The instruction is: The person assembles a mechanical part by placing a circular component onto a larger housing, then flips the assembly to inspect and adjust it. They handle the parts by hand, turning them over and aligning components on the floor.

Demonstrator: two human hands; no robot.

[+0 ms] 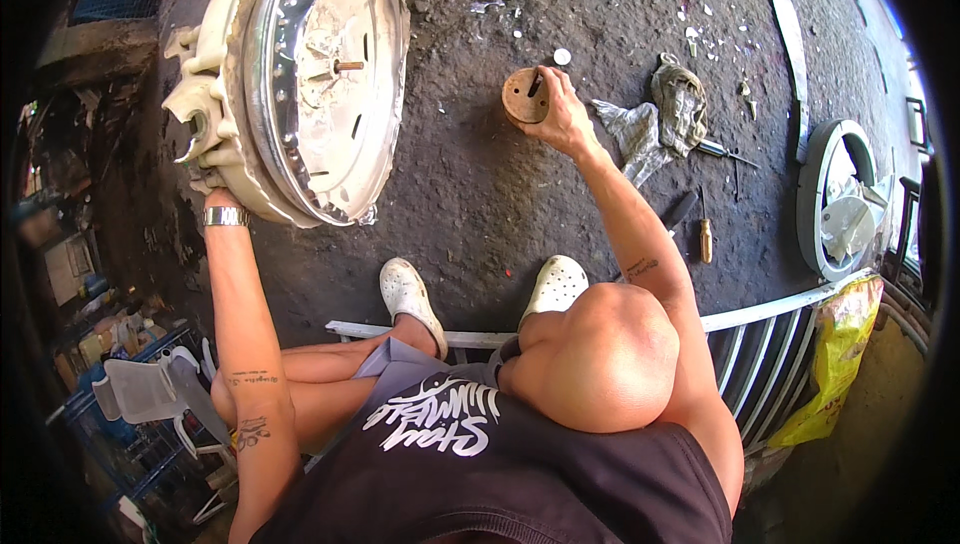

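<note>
A cream-coloured washing machine tub [225, 109] stands on its side at the upper left, its round opening facing right. A threaded, copper-coloured shaft [349, 66] sticks out of the tub's centre. My left hand [206, 182] is against the tub's near lower side, its fingers hidden by the tub. To the right of the tub, my right hand [560, 116] is closed around a round brown piece [522, 99] with a dark slot and small holes in its face. My fingers wrap its right edge, holding it over the rough ground.
Right of my right hand lie a grey rag [680, 94], a screwdriver [706, 234] with a wooden handle, and a long metal strip [790, 54]. A grey ring [815, 199] leans farther right. White slatted metal [750, 344] and a yellow sack [835, 359] are near my knee.
</note>
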